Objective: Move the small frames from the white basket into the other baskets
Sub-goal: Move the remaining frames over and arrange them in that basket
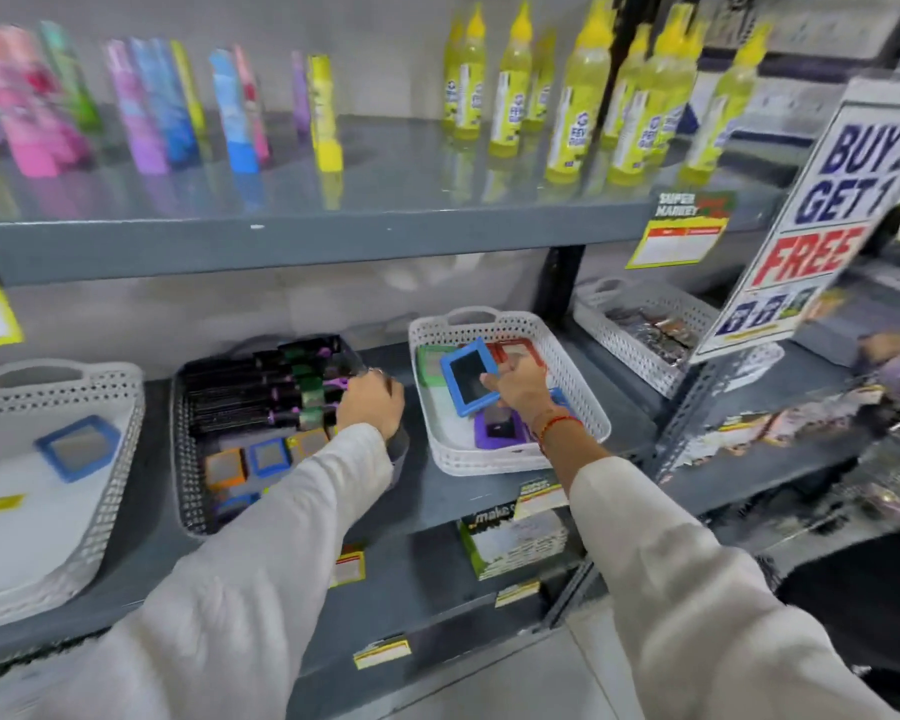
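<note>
Gripping a blue-rimmed small frame (467, 376), your right hand (515, 389) holds it tilted above the white basket (583, 402), fingers closed on its lower right corner. Beneath it in that basket lie a green frame (427, 363) at the back left, a red frame (518, 350) behind your hand, and a purple frame (500, 428) near the front wall. Another blue edge shows just right of your wrist, though it is too hidden to tell what it is.

Your left hand (371, 405) rests curled over the right rim of the dark basket (188, 459), which stands just left of the white one on the same grey shelf (437, 491). Whether that hand holds anything I cannot tell. Inside the dark basket, black packs (250, 387) fill the back half, and an orange frame (225, 467) and a blue frame (268, 456) lie side by side toward the front.

Farther left, a pale grey basket (110, 459) carries one more blue frame (77, 447) on its floor.
</note>
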